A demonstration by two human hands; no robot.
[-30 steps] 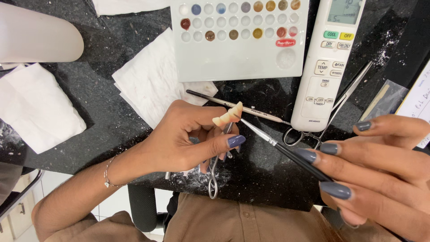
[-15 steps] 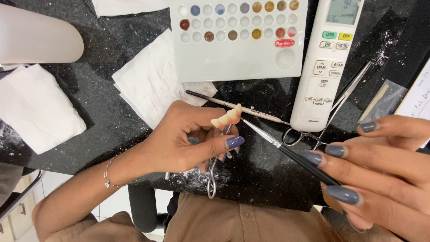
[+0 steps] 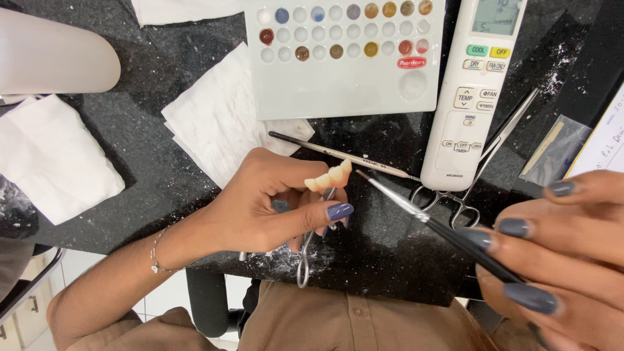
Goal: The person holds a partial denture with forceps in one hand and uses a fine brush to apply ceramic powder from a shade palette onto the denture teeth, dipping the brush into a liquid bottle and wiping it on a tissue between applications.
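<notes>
Staying put since before, left hand (image 3: 260, 208) clamps forceps (image 3: 305, 260) holding teeth (image 3: 329, 177); right hand (image 3: 552, 247) pinches brush (image 3: 422, 218), tip pointing up-left at them.

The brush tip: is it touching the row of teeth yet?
Apart. The head view shows the brush tip just right of the row of teeth, with a sliver of dark countertop between them.
</notes>
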